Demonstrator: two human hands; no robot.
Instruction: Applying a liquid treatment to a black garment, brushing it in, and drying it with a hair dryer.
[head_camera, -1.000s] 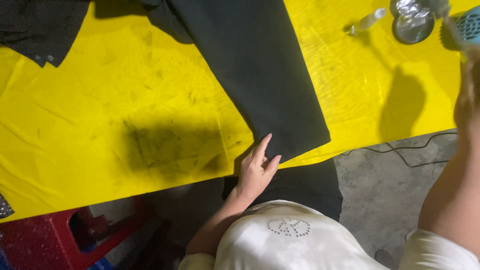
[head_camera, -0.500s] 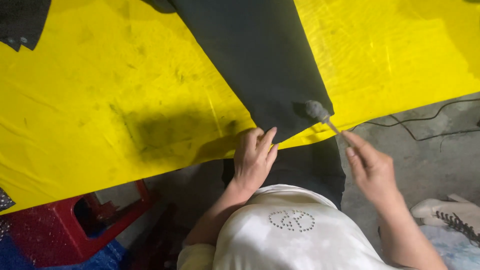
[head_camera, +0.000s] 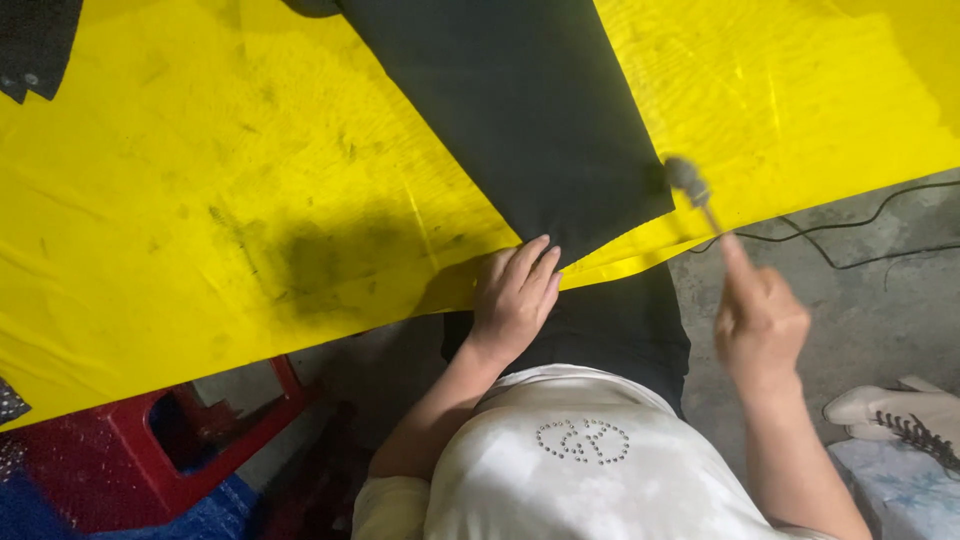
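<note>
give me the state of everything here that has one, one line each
left hand: flat, fingers together, pressing the dark cloth's near edge
right hand: closed on a thin handle, blurred
small tool: head at the cloth's right corner, blurred
dark cloth: spread flat, end hanging over the table edge
yellow table cover: stained, wrinkled
red stool: under the table, upright
black cable: loose on the floor

I have only one view, so nothing is shared with a second camera. It sits on the person's head and looks almost straight down, a little forward. It is near: the person's own white top fills the bottom middle, the yellow plastic-covered table (head_camera: 200, 200) takes the upper part, and the grey concrete floor (head_camera: 860, 290) shows at the right side.
</note>
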